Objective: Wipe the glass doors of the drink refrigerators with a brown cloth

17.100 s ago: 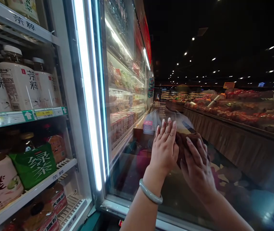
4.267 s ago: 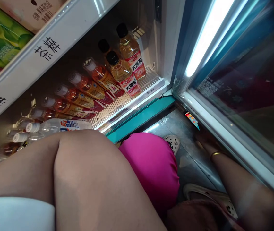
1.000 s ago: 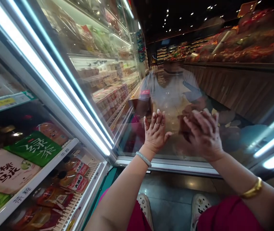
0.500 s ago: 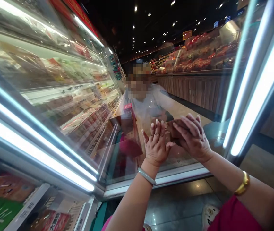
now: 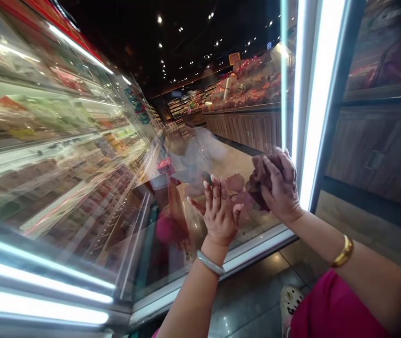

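Note:
A brown cloth [image 5: 261, 177], bunched up, is pressed against the glass pane [image 5: 253, 218] by my right hand [image 5: 281, 187], close to the bright light strip on the right. The fingers of that hand bend round the cloth. Lower and to the left, my left hand [image 5: 219, 212] rests with spread fingers on the same pane and holds nothing. Rings sit on its fingers, and a pale bangle [image 5: 210, 264] circles its wrist. A gold bracelet [image 5: 343, 252] is on my right forearm. Faint reflections of a person and of hands show in the glass.
Lit shelves with packaged goods [image 5: 52, 164] run along the left, blurred. White light strips [image 5: 322, 94] stand at the pane's right edge. Beyond lies a wood-panelled counter [image 5: 246, 126] piled with red-lit produce. Grey floor tiles [image 5: 246, 300] and a clog [image 5: 290, 300] are below.
My view has turned, so the light strip appears nearer my right hand. My right hand has moved right along the glass with the cloth. The left hand stays spread on the pane.

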Demonstrator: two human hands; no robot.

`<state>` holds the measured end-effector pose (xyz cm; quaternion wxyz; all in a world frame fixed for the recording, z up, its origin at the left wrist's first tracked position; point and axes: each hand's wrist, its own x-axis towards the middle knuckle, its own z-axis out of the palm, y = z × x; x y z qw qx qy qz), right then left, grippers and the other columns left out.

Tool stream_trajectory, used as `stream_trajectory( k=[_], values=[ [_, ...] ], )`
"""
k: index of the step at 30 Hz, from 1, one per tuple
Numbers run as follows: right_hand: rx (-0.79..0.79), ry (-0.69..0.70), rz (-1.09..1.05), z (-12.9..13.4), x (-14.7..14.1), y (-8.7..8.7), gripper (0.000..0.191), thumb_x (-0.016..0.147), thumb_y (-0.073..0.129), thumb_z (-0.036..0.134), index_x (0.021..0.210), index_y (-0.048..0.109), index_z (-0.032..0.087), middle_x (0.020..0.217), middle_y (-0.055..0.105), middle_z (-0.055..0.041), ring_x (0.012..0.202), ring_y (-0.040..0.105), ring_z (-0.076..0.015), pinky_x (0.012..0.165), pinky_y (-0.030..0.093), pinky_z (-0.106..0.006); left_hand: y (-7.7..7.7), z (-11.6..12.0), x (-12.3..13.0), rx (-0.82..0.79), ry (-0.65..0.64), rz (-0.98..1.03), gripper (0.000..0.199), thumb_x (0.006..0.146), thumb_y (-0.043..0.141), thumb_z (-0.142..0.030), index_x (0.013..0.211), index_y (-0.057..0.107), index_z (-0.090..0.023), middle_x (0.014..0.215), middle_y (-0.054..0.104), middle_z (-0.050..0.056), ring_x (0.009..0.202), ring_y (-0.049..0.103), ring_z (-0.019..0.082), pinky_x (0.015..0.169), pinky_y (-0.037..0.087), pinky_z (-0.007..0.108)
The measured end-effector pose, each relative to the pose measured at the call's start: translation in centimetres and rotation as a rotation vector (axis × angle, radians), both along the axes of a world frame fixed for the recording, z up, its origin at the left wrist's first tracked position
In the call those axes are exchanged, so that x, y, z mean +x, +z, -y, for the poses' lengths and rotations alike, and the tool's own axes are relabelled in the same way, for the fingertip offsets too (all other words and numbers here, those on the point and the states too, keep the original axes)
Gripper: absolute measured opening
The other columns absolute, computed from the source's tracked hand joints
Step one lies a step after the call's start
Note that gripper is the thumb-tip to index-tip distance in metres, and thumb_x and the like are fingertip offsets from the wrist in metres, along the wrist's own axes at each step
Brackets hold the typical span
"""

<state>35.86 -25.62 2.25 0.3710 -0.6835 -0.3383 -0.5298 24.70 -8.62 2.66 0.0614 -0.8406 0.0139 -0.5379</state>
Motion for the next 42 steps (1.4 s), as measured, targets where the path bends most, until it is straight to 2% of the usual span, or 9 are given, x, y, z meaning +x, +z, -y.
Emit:
stream_trajectory(
  k=[2,5,8,14,20,24,30,37,42],
  values=[
    [0.03,-0.002,-0.046,-0.3,-0.3,0.4,0.081,0.098,0.056,0.018,0.171,0.025,0.032,0.178,0.022,-0.013,0.167,0.018,-0.0413,0.129,0.031,-0.075,0.0,0.9,0.7,-0.01,-0.021,-0.021,0.074,0.111,0.02,-0.056,0.173,0.011,-0.016,0.172,0.039,0.019,0.167,0.026,0.033,0.134,-0.017,0.059],
    [-0.107,0.108,-0.006,-1.1,-1.3,0.0,0.072,0.104,0.051,0.03,0.171,0.025,0.031,0.174,0.035,-0.0133,0.167,0.019,-0.0379,0.131,0.032,-0.072,-0.4,2.5,1.8,-0.011,-0.053,-0.051,0.08,0.11,0.014,-0.06,0.173,0.009,-0.011,0.173,0.038,0.022,0.168,0.023,0.03,0.136,-0.012,0.053],
    [-0.22,0.212,0.05,-0.1,-0.7,-0.4,0.066,0.105,0.054,0.04,0.166,0.034,0.028,0.169,0.044,-0.0147,0.165,0.028,-0.0347,0.129,0.04,-0.065,-0.8,3.5,2.4,-0.01,-0.086,-0.056,0.084,0.109,0.014,-0.061,0.172,0.009,-0.006,0.173,0.036,0.023,0.169,0.019,0.028,0.137,-0.01,0.049],
    [0.097,0.087,-0.085,3.4,2.5,1.0,0.051,0.103,0.053,0.023,0.153,0.043,0.024,0.166,0.047,-0.0172,0.162,0.036,-0.0285,0.132,0.038,-0.061,-0.7,4.9,3.3,0.071,-0.138,-0.179,0.072,0.111,0.027,-0.054,0.172,0.023,-0.015,0.172,0.041,0.017,0.168,0.021,0.026,0.133,-0.022,0.051],
    [-0.026,0.151,-0.065,1.8,0.1,-0.3,0.033,0.1,0.063,0.045,0.125,0.065,0.024,0.149,0.056,-0.0144,0.153,0.048,-0.0296,0.125,0.051,-0.054,-0.6,5.6,3.7,-0.038,-0.193,-0.142,0.084,0.11,0.015,-0.06,0.171,0.013,-0.003,0.174,0.033,0.023,0.169,0.015,0.027,0.136,-0.013,0.049],
    [-0.007,0.046,-0.093,3.6,0.5,-0.4,0.021,0.1,0.061,0.038,0.11,0.075,0.027,0.135,0.063,-0.0106,0.138,0.059,-0.0274,0.116,0.057,-0.05,-0.7,5.7,3.9,0.022,-0.209,-0.168,0.076,0.111,0.022,-0.058,0.172,0.02,-0.012,0.175,0.034,0.02,0.169,0.019,0.027,0.133,-0.02,0.054],
    [0.067,-0.098,-0.15,4.6,1.1,2.1,0.028,0.1,0.059,0.027,0.121,0.077,0.028,0.14,0.058,-0.0103,0.132,0.057,-0.026,0.116,0.053,-0.047,-0.3,6.4,4.0,-0.006,-0.149,-0.236,0.074,0.111,0.027,-0.056,0.172,0.019,-0.015,0.177,0.03,0.015,0.169,0.02,0.028,0.136,-0.009,0.057],
    [-0.087,-0.092,-0.213,4.6,0.2,0.5,0.026,0.094,0.065,0.025,0.118,0.076,0.029,0.137,0.059,-0.0093,0.127,0.056,-0.0261,0.109,0.055,-0.044,-0.4,6.0,3.9,0.011,-0.169,-0.22,0.075,0.111,0.028,-0.056,0.172,0.019,-0.013,0.177,0.029,0.015,0.17,0.014,0.027,0.132,-0.021,0.055],
    [0.0,-0.138,-0.231,5.0,0.9,1.6,0.034,0.095,0.058,0.02,0.127,0.069,0.024,0.135,0.056,-0.0138,0.129,0.054,-0.0298,0.11,0.054,-0.051,-0.4,6.7,4.2,-0.005,-0.154,-0.221,0.073,0.111,0.033,-0.053,0.173,0.018,-0.017,0.176,0.032,0.014,0.169,0.017,0.029,0.13,-0.024,0.059]
  ],
)
